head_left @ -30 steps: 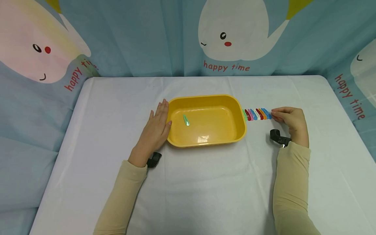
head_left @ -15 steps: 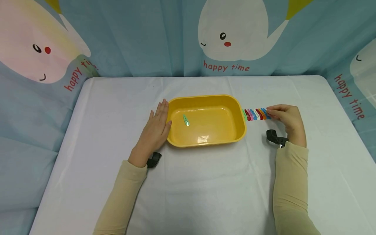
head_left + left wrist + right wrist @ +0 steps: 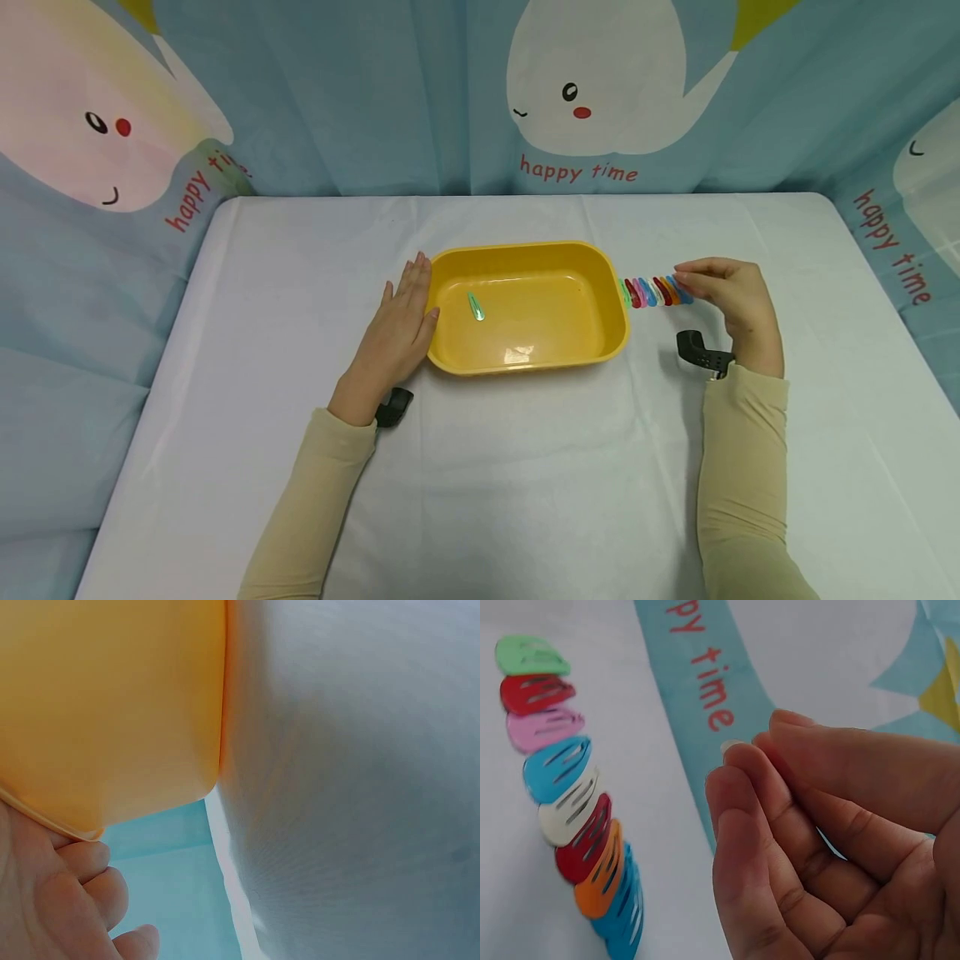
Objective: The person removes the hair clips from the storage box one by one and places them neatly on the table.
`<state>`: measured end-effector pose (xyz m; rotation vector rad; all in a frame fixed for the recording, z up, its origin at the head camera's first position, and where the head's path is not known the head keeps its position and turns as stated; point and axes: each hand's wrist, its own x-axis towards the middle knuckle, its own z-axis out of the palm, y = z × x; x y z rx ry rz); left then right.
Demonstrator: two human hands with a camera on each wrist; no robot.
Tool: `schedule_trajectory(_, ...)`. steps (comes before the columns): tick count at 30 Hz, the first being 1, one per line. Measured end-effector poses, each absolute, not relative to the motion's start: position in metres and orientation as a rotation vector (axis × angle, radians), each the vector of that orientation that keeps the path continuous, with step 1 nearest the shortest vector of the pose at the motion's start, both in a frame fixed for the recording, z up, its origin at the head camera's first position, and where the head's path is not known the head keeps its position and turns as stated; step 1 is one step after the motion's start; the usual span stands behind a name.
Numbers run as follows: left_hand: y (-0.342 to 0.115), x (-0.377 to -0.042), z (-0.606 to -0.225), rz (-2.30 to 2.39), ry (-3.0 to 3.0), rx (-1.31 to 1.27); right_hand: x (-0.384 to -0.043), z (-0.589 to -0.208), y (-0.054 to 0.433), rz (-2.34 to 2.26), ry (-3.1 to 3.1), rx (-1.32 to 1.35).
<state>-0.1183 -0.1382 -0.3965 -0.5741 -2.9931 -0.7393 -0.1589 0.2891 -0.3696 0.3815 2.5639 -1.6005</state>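
Row of hair clips [image 3: 656, 292] lies on the counter [image 3: 525, 467] at centre right of the head view, just beside the right end of the yellow tub [image 3: 528, 350]. The clips are small, flat, teardrop-shaped snap clips with slotted faces, overlapping like shingles. Wrist view order from top: green, red, pink, blue, white, red, orange, then two blue at the bottom [image 3: 570, 802].

Right hand [image 3: 731, 304] is at the right end of the row, fingers curled with tips drawn together beside the last blue clips. In the wrist view the fingertips [image 3: 739, 761] hold nothing visible; whether they touch a clip cannot be told.

Left hand [image 3: 393, 337] lies flat, fingers straight, pressed against the left outer wall of the tub [image 3: 112, 712].

One green clip [image 3: 476, 307] lies alone on the tub floor, left of centre.

Whale-print curtain [image 3: 592, 92] hangs behind the counter.
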Motion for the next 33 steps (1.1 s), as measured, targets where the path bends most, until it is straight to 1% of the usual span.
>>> schedule_trajectory(19,-0.138,-0.119,-0.396,-0.724,-3.003,-0.567,-0.152,-0.345,0.268,-1.738,2.570,0.151)
schedule_trajectory(33,-0.138,-0.118,-0.396,-0.735,-3.003,-0.571,-0.145,-0.332,0.254,-1.657,2.619,0.116)
